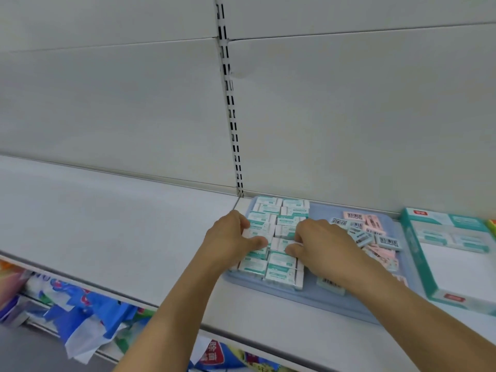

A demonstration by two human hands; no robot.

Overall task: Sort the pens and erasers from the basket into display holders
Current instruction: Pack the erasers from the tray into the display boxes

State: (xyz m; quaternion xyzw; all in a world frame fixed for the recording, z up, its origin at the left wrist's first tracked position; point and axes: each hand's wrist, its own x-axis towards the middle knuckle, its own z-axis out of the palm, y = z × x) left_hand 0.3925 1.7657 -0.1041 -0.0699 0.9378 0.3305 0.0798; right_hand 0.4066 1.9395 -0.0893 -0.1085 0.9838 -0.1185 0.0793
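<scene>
Squaring teal-and-white boxed erasers on the pale-blue plastic tray — left hand and right hand each pinching a box — risk: a nudge topples the 12 o'clock rows.

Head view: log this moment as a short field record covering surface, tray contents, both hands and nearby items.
surface: white shelf
tray: blue-grey tray on the shelf
left side of tray: teal-and-white eraser packs in two neat columns
right side of tray: loose pile of pink and teal erasers, barcodes showing
left hand: grips packs in the left column
right hand: fingers curled on packs in the right column
nearby: teal display box right of the tray
pens: none visible
</scene>
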